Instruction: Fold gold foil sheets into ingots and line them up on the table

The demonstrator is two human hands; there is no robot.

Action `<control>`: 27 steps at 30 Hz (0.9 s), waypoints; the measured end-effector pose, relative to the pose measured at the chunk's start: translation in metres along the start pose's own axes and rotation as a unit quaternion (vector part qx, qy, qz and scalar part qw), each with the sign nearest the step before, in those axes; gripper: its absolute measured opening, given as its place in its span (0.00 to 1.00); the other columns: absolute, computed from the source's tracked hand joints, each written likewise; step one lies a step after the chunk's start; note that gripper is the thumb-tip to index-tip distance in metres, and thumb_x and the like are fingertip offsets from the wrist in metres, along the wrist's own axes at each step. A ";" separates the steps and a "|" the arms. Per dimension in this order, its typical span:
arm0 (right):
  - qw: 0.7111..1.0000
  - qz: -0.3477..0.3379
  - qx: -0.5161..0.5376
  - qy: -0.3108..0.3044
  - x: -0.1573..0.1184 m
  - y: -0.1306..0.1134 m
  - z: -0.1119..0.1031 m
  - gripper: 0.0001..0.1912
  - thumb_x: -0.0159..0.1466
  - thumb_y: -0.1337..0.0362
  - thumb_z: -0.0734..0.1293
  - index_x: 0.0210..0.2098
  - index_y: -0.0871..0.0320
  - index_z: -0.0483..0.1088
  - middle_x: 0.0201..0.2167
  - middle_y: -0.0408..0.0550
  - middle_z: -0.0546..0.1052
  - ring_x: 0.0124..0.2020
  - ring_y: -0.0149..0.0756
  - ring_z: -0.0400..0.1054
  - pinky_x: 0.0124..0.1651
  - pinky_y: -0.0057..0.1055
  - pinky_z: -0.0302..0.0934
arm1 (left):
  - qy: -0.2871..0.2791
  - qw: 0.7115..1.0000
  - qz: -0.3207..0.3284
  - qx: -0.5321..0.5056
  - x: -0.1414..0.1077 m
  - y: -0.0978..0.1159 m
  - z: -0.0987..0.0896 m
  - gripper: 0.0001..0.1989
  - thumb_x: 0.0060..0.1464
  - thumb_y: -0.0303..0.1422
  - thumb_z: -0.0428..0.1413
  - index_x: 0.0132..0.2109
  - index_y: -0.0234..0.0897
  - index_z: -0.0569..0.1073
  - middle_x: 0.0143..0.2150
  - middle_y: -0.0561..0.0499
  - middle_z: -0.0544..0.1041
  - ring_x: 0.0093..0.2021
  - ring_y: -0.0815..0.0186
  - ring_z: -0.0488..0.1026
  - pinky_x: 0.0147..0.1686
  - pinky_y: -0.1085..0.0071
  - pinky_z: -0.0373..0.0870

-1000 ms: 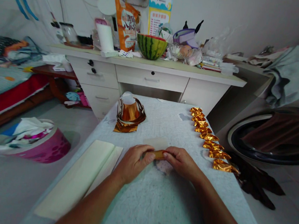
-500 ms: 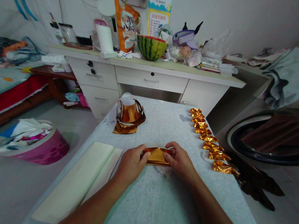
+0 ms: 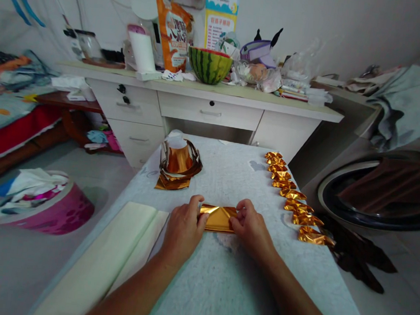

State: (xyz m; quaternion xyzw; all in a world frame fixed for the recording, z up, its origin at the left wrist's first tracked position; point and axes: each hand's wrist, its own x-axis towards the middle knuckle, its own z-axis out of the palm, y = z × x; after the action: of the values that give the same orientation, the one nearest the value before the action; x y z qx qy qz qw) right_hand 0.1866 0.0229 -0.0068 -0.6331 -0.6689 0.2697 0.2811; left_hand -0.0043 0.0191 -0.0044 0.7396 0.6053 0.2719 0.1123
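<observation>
A folded strip of shiny gold foil paper point(image 3: 219, 220) lies level between my hands near the middle of the table. My left hand point(image 3: 185, 227) pinches its left end, thumb in front and fingers behind. At the right end, my right hand point(image 3: 251, 226) grips the foil the same way. Several folded gold foil pieces point(image 3: 288, 194) form a row along the table's right edge. A curled stack of gold foil sheets point(image 3: 179, 163) stands at the far left of the table. Left of my forearm lies a folded stack of pale paper point(image 3: 104, 256).
A cloth-covered table point(image 3: 241, 299) is under my arms. Behind it stands a white desk point(image 3: 210, 109) bearing a cut watermelon point(image 3: 209, 67) and an orange pouch point(image 3: 172, 35). To the left is a pink bin point(image 3: 67, 208); to the right, a washing machine point(image 3: 323, 138).
Both hands still hold the gold foil. My left fingers have lifted at the foil's back edge, and my right fingers have closed down onto its right end. The view has shifted slightly.
</observation>
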 end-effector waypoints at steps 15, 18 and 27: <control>0.999 0.019 -0.016 0.039 0.000 -0.003 0.004 0.10 0.56 0.68 0.62 0.37 0.54 0.58 0.21 0.36 0.68 0.21 0.31 0.63 0.26 0.25 0.50 | -0.041 0.987 0.154 0.023 -0.014 0.011 0.003 0.12 0.59 0.25 0.49 0.47 0.37 0.73 0.52 0.46 0.76 0.54 0.59 0.70 0.56 0.56 0.64; 0.999 0.008 -0.033 0.023 -0.003 -0.005 0.003 0.05 0.57 0.68 0.61 0.34 0.55 0.60 0.22 0.38 0.69 0.23 0.31 0.63 0.27 0.25 0.51 | -0.058 0.986 0.151 0.033 -0.015 0.009 0.005 0.13 0.59 0.26 0.49 0.49 0.36 0.73 0.53 0.45 0.75 0.55 0.58 0.70 0.56 0.56 0.65; 0.996 -0.016 -0.087 -0.007 -0.006 -0.010 -0.005 0.04 0.59 0.67 0.61 0.31 0.57 0.67 0.27 0.44 0.73 0.27 0.32 0.64 0.30 0.26 0.53 | -0.074 0.985 0.144 0.056 -0.017 0.006 0.007 0.15 0.59 0.26 0.49 0.52 0.34 0.72 0.56 0.43 0.73 0.57 0.58 0.69 0.58 0.56 0.66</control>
State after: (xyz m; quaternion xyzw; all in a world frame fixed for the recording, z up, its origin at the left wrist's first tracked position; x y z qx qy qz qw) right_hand 0.1841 0.0164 0.0037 -0.6422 -0.7021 0.2105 0.2245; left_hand 0.0023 0.0020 -0.0116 0.8424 0.4968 0.1950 0.0748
